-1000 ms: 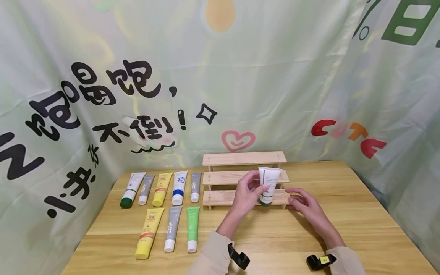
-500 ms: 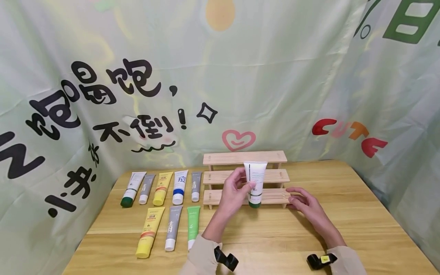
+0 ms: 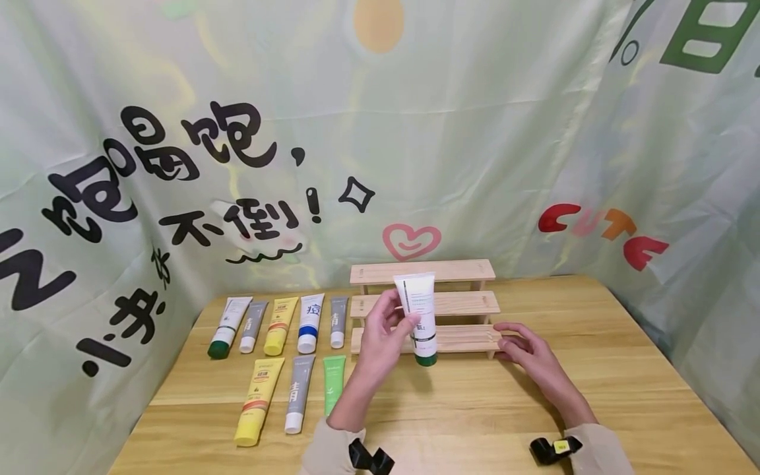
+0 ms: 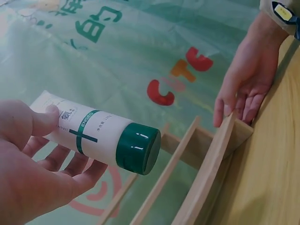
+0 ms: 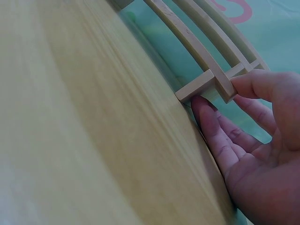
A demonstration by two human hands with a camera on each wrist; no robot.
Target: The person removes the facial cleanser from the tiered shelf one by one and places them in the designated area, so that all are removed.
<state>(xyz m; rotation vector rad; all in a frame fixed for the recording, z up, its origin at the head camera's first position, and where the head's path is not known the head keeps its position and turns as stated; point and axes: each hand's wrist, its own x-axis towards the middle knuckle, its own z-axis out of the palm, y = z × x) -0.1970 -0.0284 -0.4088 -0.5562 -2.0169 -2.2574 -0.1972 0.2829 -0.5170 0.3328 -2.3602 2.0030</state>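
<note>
My left hand [image 3: 382, 335] holds a white squeeze tube [image 3: 418, 303] between thumb and fingers, its dark green cap [image 4: 138, 147] pointing down in the head view. The tube is upright, slightly tilted, in front of a three-step wooden display rack [image 3: 460, 338], with nothing on its visible steps. At the rack's right end, my right hand [image 3: 532, 356] grips the lowest step. In the right wrist view its thumb and fingers lie around the end of the step [image 5: 225, 89], with fingertips [image 5: 202, 105] down by the leg.
Left of the rack, several tubes lie in two rows on the wooden table [image 3: 570, 316]: a yellow tube [image 3: 259, 401], a grey tube [image 3: 299, 394] and a green tube [image 3: 334, 382] in front. Behind them is a white tube [image 3: 229, 326] with green cap. A printed curtain [image 3: 475, 132] encloses the table.
My left hand has carried the white tube leftward across the front of the rack, and its forearm now covers the lower end of the green tube. The right hand has stayed at the rack.
</note>
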